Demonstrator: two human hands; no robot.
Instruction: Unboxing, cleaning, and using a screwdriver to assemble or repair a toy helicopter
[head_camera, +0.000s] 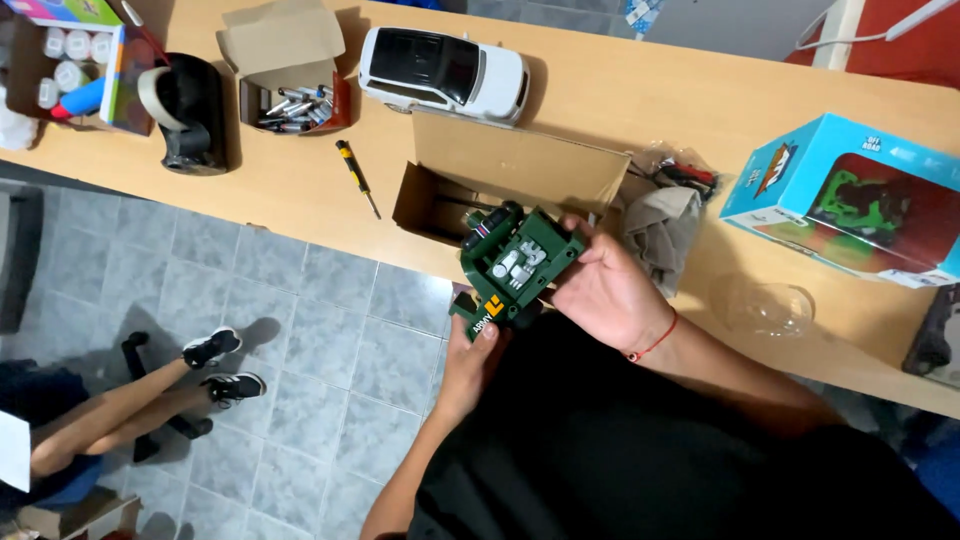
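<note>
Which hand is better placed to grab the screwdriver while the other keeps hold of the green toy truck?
Probably the left hand: the screwdriver lies on its side of the green toy truck, while the right hand grips the truck's far side.

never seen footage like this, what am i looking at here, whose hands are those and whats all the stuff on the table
One picture, from a camera worn on a person's head, looking down at their own bare hands; no machine is involved. The left hand and right hand together hold a dark green toy vehicle at the edge of a wooden table. On the table lie an open cardboard box, a white toy car, a screwdriver, a tape dispenser and a blue toy package. Another person's legs show at lower left.
</note>
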